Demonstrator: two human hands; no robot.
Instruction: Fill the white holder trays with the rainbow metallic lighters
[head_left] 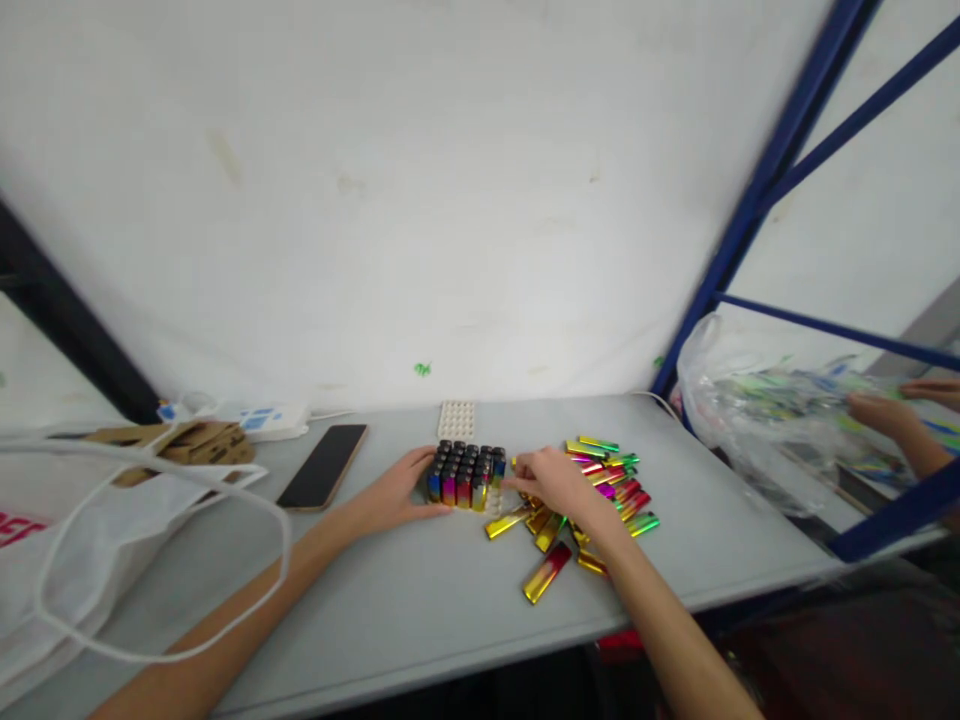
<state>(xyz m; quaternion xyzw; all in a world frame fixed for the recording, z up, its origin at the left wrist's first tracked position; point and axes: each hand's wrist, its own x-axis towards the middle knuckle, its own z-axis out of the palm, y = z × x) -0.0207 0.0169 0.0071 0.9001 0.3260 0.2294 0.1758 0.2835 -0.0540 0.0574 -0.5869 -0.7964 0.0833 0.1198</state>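
My left hand is wrapped round the left side of a block of upright lighters with black tops and shiny multicoloured bodies. They stand in rows in a pale holder, whose right front end shows some unfilled slots. At the block's right end is my right hand, its fingers curled together just over the edge of a loose pile. What those fingers hold is too small and blurred to make out. The pile is made of shiny gold, red, green and pink lighters, lying flat and partly hidden under my right hand and forearm.
Behind the block lies a pale dimpled tray. A phone rests to the left, near brown cardboard, a white box and a white bag. Beyond the blue frame, another person's hands are over clear plastic bags.
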